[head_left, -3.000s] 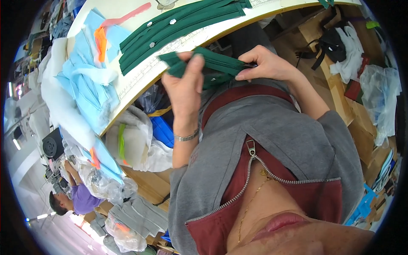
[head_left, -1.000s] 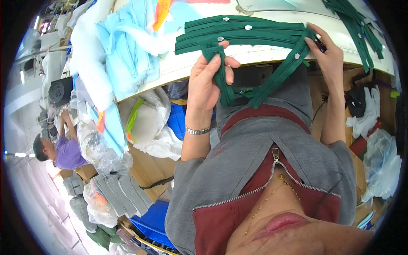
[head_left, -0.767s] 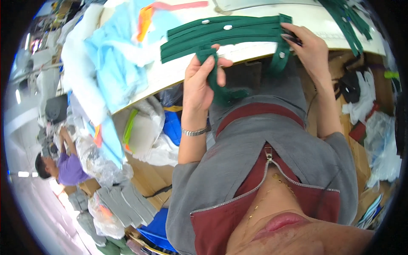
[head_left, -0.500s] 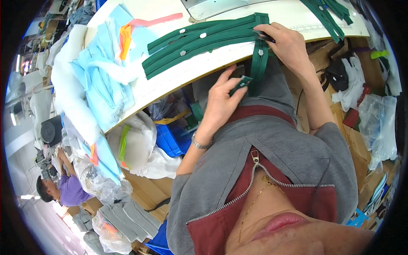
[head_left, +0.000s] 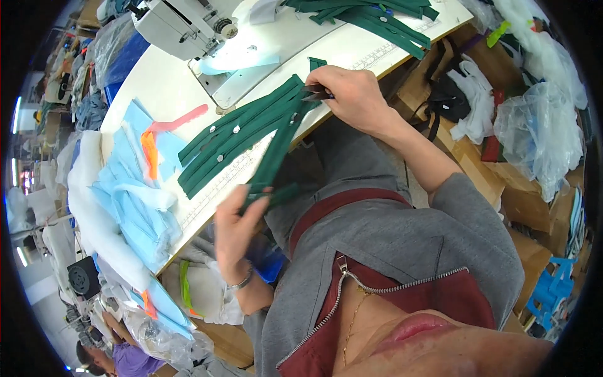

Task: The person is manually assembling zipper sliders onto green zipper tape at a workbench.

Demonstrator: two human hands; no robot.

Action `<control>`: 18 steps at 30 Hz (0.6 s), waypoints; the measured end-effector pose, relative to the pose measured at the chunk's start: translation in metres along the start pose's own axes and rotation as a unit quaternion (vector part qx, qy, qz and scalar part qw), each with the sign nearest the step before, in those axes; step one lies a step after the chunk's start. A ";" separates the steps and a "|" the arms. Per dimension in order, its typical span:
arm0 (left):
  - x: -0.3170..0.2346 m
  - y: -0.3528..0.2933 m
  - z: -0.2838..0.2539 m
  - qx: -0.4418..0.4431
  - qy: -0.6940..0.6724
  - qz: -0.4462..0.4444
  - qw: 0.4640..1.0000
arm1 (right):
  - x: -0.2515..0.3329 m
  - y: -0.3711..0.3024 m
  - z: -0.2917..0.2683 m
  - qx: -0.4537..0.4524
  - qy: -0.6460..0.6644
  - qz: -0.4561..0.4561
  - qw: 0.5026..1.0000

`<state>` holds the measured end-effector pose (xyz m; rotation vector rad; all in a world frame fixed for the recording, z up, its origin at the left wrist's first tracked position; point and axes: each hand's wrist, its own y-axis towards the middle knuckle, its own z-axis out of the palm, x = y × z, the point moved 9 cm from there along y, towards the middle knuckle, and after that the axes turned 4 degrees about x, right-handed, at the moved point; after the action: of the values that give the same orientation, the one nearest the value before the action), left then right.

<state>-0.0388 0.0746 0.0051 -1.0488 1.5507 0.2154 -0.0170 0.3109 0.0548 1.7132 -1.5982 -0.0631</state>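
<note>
My right hand [head_left: 352,94] is closed around small dark thread snips [head_left: 314,94], held at the table's near edge over the upper end of a green zipper strip [head_left: 274,154]. The strip slants down off the edge to my left hand [head_left: 232,232]. My left fingers, slightly blurred by motion, pinch its lower end, where a short green piece sticks out to the right. Beside the strip, several green zippers [head_left: 217,141] with small white pulls lie side by side on the white tabletop [head_left: 135,75], their upper ends gathered close to my right hand.
A sewing machine [head_left: 182,28] stands at the back. More green strips [head_left: 377,25] lie at the far right. Light-blue fabric [head_left: 135,188] with orange and pink strips, next to white padding [head_left: 85,188], covers the left side. Cardboard and plastic bags [head_left: 540,132] are at the right.
My left hand has moved left and toward me, drawing the green strip out slantwise. The view has shifted, bringing the sewing machine into sight. The snips remain in my right hand.
</note>
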 end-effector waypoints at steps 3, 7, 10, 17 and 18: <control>-0.010 -0.007 -0.062 -0.202 0.135 0.095 0.965 | 0.007 0.007 0.023 0.020 -0.089 -0.019 0.996; 0.001 -0.025 -0.085 -0.392 0.079 0.119 0.909 | -0.005 0.007 0.047 0.043 -0.148 0.028 0.988; 0.009 -0.020 -0.057 -0.240 -0.286 0.200 0.906 | -0.004 0.008 0.045 0.012 -0.126 0.028 0.992; 0.011 0.030 0.035 -0.001 -0.519 0.108 0.848 | -0.003 -0.007 0.015 -0.080 0.088 -0.002 0.993; 0.009 0.033 0.043 0.009 -0.534 0.098 0.840 | 0.007 -0.009 0.007 -0.083 0.123 0.003 0.989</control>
<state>-0.0312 0.1166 -0.0287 -0.5453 0.6122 0.7804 -0.0117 0.3007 0.0480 1.5239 -1.3764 0.0182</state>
